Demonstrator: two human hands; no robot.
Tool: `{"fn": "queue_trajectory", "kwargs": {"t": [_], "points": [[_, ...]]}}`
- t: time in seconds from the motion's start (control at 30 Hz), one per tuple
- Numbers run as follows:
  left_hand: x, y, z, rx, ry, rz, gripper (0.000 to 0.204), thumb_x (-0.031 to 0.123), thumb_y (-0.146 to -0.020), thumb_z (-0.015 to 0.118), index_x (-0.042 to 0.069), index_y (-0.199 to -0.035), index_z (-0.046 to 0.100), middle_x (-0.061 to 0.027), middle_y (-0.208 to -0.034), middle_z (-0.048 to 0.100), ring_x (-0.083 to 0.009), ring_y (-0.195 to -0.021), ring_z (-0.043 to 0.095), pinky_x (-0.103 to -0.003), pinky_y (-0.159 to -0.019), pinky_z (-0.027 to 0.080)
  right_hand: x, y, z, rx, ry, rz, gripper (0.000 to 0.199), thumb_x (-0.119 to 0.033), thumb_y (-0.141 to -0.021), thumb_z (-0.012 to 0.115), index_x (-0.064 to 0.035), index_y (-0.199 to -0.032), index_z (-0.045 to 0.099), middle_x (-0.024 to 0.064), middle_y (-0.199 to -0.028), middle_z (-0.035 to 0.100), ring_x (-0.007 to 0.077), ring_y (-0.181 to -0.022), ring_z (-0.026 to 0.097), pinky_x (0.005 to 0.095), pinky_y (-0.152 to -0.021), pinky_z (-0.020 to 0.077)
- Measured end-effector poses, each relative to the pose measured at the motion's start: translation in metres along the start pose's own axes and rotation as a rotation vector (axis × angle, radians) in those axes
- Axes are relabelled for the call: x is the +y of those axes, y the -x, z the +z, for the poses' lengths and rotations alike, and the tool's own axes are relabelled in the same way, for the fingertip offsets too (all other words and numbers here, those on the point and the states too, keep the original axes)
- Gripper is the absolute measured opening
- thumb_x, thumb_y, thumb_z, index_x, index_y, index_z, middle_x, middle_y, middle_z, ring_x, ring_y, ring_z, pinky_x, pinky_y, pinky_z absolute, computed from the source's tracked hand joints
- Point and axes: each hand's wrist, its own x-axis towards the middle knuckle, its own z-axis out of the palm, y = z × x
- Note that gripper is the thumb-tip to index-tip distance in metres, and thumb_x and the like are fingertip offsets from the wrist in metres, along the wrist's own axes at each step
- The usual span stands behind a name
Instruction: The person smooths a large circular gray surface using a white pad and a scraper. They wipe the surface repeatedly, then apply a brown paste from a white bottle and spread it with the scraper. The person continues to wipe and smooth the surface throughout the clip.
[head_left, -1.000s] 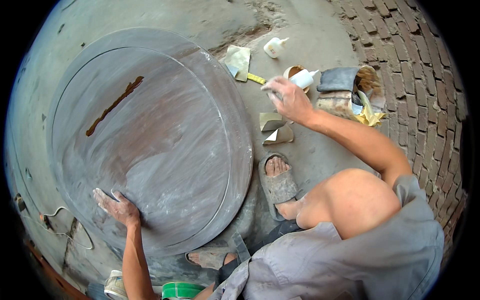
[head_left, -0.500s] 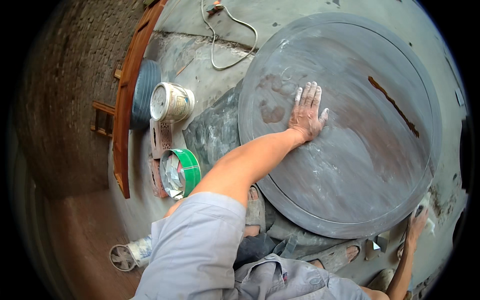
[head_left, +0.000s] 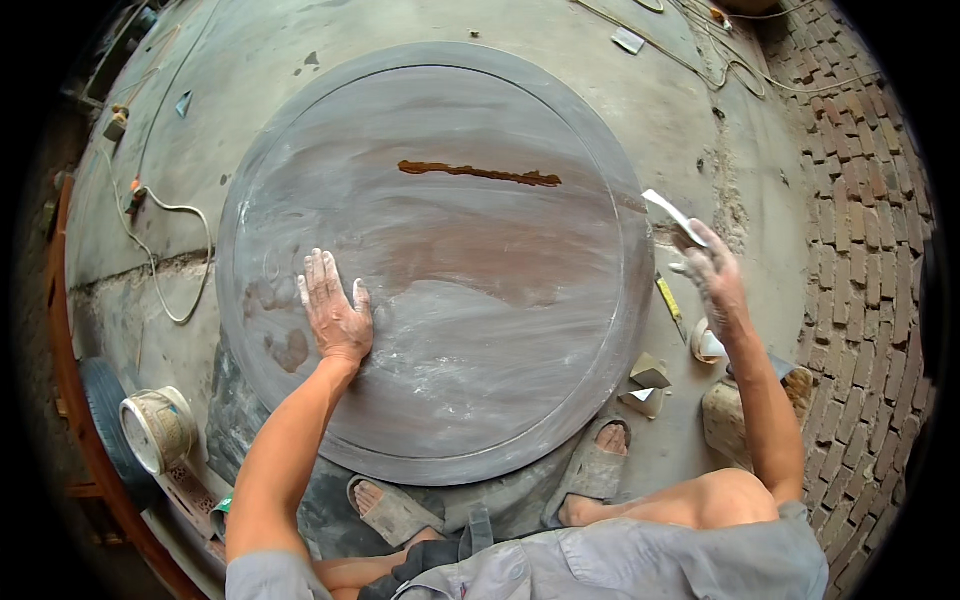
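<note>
Seen from above, a person crouches over a large round grey disc lying flat on a dusty concrete floor. Their left hand is released and spread flat, palm down, fingers fanned, pressing on the disc's lower left part. The disc stretches away from that hand toward the right and forward — a narrow rust-brown streak runs across its surface ahead of the left hand, well apart from it.

Just past the disc's right rim, the right hand is raised and grasping a thin pale scraper blade, which sticks out forward and toward the disc's edge; whether the blade touches the rim cannot be told. Both hands are coated in grey dust.

Below the right hand lie a small cup and a folded scrap of sandpaper. Behind the left hand's forearm, to its outer side, stands a dusty tin can. Two sandalled feet rest at the disc's near rim, between the arms. Brick paving lies beyond the right hand.
</note>
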Motion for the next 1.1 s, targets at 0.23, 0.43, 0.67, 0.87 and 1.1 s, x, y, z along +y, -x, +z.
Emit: {"fn": "queue_trajectory", "kwargs": {"t": [0.23, 0.43, 0.67, 0.87, 1.1], "points": [[-0.008, 0.005, -0.002, -0.013, 0.000, 0.001, 0.068, 0.027, -0.102, 0.051, -0.002, -0.160, 0.030, -0.0182, -0.169, 0.027, -0.0326, -0.159, 0.019, -0.050, -0.130, 0.013, -0.034, -0.033, 0.045, 0.026, 0.463, 0.259, 0.030, -0.028, -0.096, 0.073, 0.0001, -0.106, 0.075, 0.0039, -0.092, 0.071, 0.0120, -0.084, 0.059, 0.0320, -0.077, 0.0484], [-0.005, 0.003, -0.002, 0.010, -0.008, 0.013, 0.067, 0.026, -0.103, 0.049, -0.002, -0.160, 0.030, -0.0180, -0.168, 0.028, -0.0317, -0.158, 0.021, -0.049, -0.129, 0.013, -0.048, -0.048, 0.054, -0.011, -0.132, 0.499, 0.036, -0.017, -0.103, 0.065, -0.0006, -0.131, 0.052, 0.0105, -0.123, 0.064, 0.0218, -0.108, 0.067, 0.0383, -0.083, 0.0655], [-0.005, 0.000, -0.004, 0.003, 0.009, 0.023, 0.069, 0.030, -0.102, 0.051, -0.001, -0.160, 0.029, -0.0178, -0.169, 0.026, -0.0324, -0.159, 0.020, -0.050, -0.130, 0.014, -0.040, -0.054, 0.086, -0.167, 0.655, -0.565, 0.034, 0.003, -0.096, 0.058, -0.0063, -0.129, 0.059, 0.0134, -0.123, 0.073, 0.0282, -0.109, 0.073, 0.0353, -0.091, 0.0646], [-0.008, 0.001, -0.001, 0.012, -0.005, 0.019, 0.068, 0.032, -0.103, 0.049, -0.001, -0.160, 0.030, -0.0177, -0.169, 0.027, -0.0320, -0.159, 0.019, -0.051, -0.130, 0.014, 0.023, -0.022, 0.066, -0.564, 1.274, -1.006, 0.036, -0.010, -0.086, 0.068, -0.0117, -0.122, 0.070, 0.0067, -0.142, 0.062, 0.0242, -0.133, 0.057, 0.0383, -0.102, 0.0510], [-0.006, 0.003, -0.006, -0.013, -0.001, 0.014, 0.070, 0.030, -0.101, 0.051, -0.003, -0.160, 0.029, -0.0199, -0.168, 0.026, -0.0342, -0.159, 0.019, -0.052, -0.130, 0.013, 0.016, -0.030, 0.070, -0.594, 1.145, -1.008, 0.046, -0.007, -0.077, 0.074, -0.0127, -0.122, 0.068, 0.0129, -0.141, 0.058, 0.0333, -0.127, 0.057, 0.0433, -0.102, 0.0543]]}}
